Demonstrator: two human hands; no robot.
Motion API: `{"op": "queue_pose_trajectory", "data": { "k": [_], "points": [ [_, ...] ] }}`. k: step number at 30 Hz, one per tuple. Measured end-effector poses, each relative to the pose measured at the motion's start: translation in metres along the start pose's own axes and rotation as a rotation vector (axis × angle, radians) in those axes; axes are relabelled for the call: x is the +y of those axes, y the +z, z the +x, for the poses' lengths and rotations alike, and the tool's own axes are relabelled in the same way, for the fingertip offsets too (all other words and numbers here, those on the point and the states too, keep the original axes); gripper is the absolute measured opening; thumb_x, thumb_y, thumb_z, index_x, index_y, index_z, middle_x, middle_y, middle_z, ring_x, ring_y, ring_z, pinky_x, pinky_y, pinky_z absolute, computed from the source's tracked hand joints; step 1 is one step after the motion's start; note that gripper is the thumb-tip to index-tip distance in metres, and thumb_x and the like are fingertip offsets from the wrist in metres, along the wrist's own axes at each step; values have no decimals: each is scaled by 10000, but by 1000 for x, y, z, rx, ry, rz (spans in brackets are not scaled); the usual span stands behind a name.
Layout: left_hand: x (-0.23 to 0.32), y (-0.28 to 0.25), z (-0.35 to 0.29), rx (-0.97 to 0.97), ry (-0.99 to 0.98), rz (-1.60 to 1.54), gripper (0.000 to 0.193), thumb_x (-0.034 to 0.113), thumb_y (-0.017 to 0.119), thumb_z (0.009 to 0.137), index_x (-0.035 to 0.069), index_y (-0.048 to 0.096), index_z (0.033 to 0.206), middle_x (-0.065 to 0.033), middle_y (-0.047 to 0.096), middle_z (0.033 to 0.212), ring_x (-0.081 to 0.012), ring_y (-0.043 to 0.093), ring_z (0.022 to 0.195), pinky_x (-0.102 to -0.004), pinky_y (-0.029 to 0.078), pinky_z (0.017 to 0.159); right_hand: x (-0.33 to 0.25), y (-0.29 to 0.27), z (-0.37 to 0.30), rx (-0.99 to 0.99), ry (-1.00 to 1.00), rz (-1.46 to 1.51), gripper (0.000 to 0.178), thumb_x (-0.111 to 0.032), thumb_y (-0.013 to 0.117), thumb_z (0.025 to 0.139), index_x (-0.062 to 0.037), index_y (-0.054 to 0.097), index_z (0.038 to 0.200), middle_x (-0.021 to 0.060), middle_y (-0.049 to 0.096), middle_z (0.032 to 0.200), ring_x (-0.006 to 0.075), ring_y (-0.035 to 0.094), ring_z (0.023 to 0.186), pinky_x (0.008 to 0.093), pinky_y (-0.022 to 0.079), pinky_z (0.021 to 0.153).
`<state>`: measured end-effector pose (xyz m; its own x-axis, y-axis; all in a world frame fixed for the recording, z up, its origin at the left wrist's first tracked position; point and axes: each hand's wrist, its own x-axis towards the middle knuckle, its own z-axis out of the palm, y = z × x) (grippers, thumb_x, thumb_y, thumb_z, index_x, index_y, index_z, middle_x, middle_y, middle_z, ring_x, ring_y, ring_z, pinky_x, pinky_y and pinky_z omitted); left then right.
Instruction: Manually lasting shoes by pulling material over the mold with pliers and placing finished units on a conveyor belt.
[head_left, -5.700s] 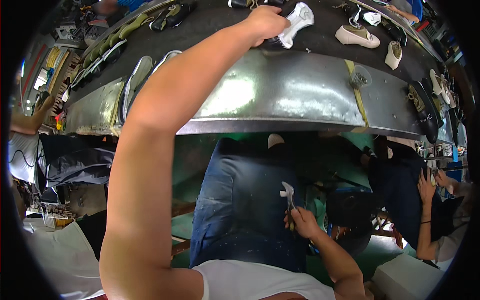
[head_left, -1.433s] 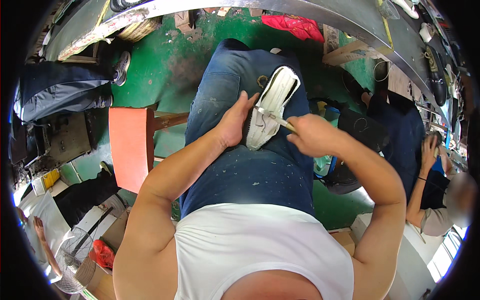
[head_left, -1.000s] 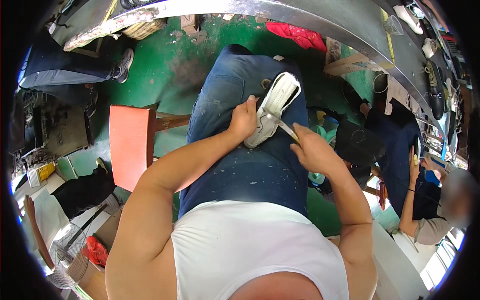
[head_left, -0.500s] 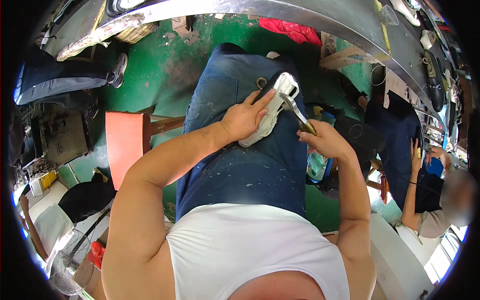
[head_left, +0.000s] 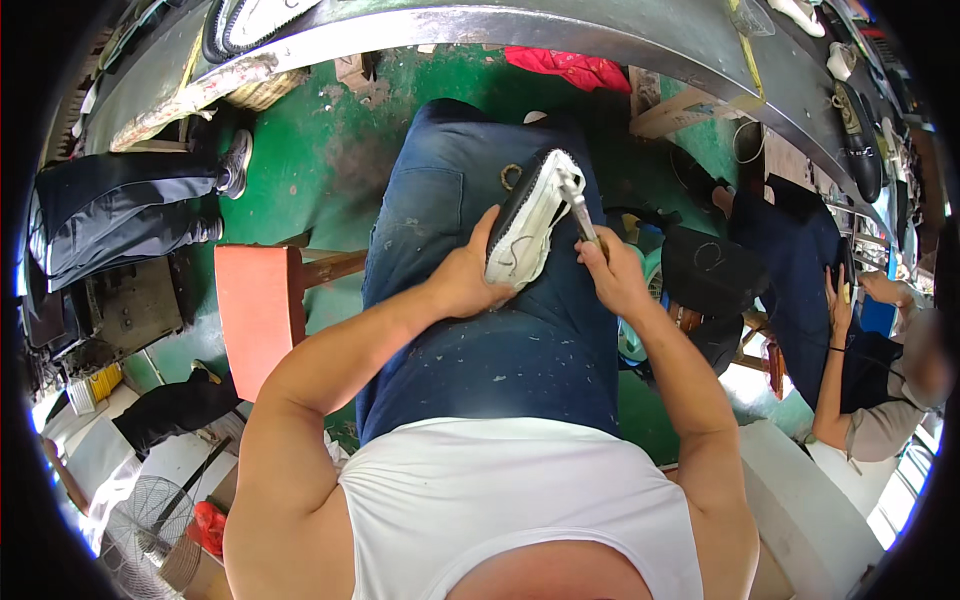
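Observation:
An unfinished shoe (head_left: 528,225) with a black upper lies across my thighs, its pale underside facing up and its tip pointing away from me. My left hand (head_left: 468,268) is closed around its near end, with the thumb along the black side. In my right hand (head_left: 616,272) is a pair of metal pincers (head_left: 577,203), gripped by the handles. Their jaws are at the far part of the shoe's underside, over the pale edge. Motion blurs the jaws, so I cannot see exactly what they touch. A small tan ring (head_left: 511,177) lies on my jeans beside the shoe.
A metal-edged workbench (head_left: 450,24) curves across the far side, holding shoes. An orange-topped stool (head_left: 258,320) stands at my left. A red cloth (head_left: 570,68) lies under the bench. Another person (head_left: 868,400) works at the right; another person's legs (head_left: 140,205) show at the left.
My left hand has slid back from the shoe's middle to its near end. The shoe has turned more upright in the view. My right hand and the pincers have shifted slightly left.

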<state>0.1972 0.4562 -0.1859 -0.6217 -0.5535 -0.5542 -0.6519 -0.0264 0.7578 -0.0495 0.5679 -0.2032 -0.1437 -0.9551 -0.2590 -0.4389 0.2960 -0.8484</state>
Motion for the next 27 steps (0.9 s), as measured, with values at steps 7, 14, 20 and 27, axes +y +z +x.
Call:
{"op": "queue_pose_trajectory", "data": {
  "k": [7, 14, 20, 27],
  "points": [
    [81, -101, -23, 281, 565, 409, 740, 69, 818, 727, 73, 478, 1385, -201, 680, 1168, -325, 709, 1009, -403, 563, 877, 26, 18, -38, 284, 6, 497, 398, -294, 526, 1051, 45, 517, 1260, 65, 613, 1057, 126, 590, 898, 290, 496, 824],
    [106, -59, 84, 199, 420, -276, 563, 315, 774, 898, -40, 557, 1276, -98, 677, 1022, -132, 631, 921, -304, 529, 811, 15, 11, -30, 283, 88, 230, 281, -176, 575, 986, 17, 567, 1191, 73, 644, 931, 137, 626, 813, 295, 512, 761],
    [23, -32, 36, 49, 183, 202, 693, 257, 752, 851, 5, 494, 1443, -273, 646, 1212, -381, 656, 1095, -407, 518, 936, -31, -30, -42, -108, 215, 80, 298, -149, 587, 952, 3, 573, 1208, 136, 671, 917, 252, 662, 835, 356, 514, 779],
    [17, -10, 20, 380, 436, 316, 157, 121, 636, 907, 23, 704, 1010, -209, 694, 841, -366, 694, 748, -432, 555, 655, -66, -48, -32, -425, 124, -71, 537, -187, 623, 935, 23, 479, 1408, 266, 656, 1052, 424, 637, 990, 432, 487, 899]
  ]
}}
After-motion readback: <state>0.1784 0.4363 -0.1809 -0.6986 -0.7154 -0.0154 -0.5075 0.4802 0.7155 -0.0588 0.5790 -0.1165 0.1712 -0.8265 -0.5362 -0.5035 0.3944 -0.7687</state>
